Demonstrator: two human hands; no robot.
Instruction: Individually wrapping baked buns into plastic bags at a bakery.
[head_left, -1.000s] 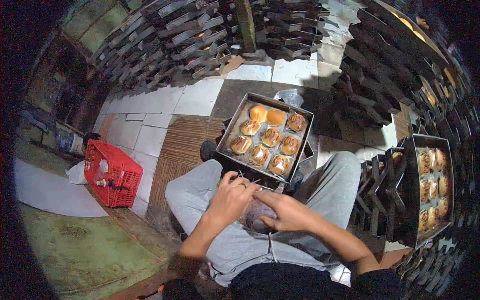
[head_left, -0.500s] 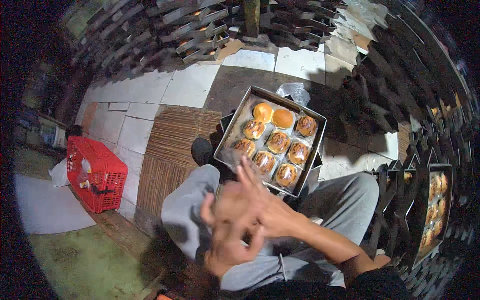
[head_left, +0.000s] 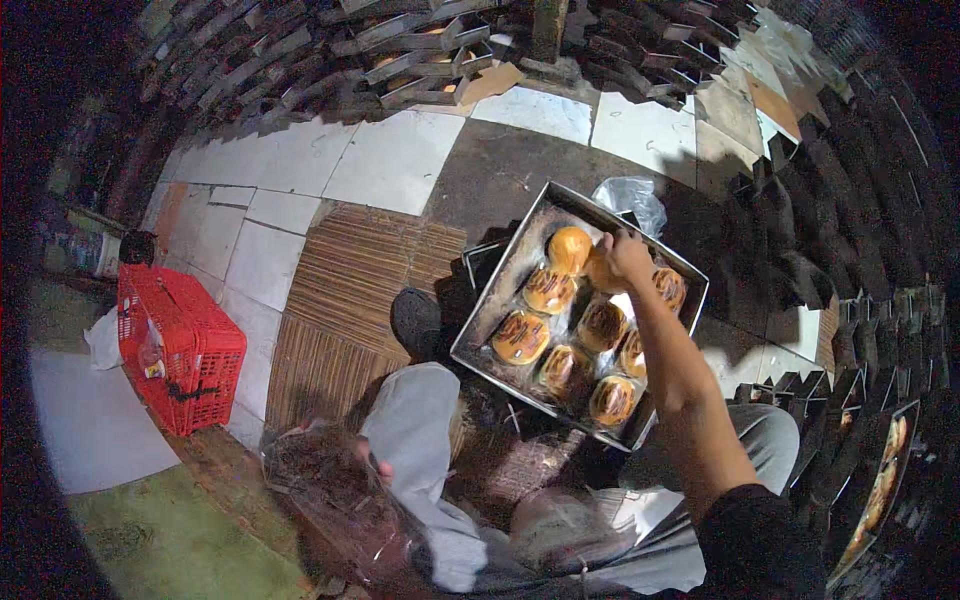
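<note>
A square metal baking tray (head_left: 500,290) of round buns rests between my knees. Most are streaked with dark brown topping, such as the topped bun (head_left: 521,337) at its left side; a plain golden bun (head_left: 570,250) sits near the far corner. Reaching into the tray, my right hand (head_left: 628,258) has its fingers closed around another plain bun (head_left: 603,272), which it partly covers. Beside my left knee, my left hand (head_left: 375,462) holds a glossy clear plastic bag (head_left: 335,480) that looks dark brown. Blur and the bag hide most of that hand.
A red plastic basket (head_left: 200,350) stands on the floor at left. Stacked dark metal trays (head_left: 420,60) line the far side and the right. A crumpled clear plastic bag (head_left: 635,200) lies behind the tray. Another tray of buns (head_left: 880,490) shows at far right.
My hands, close together in front of the tray before, are now apart. The right has reached onto a plain bun; the left is out to the left with the plastic bag. The view has shifted.
</note>
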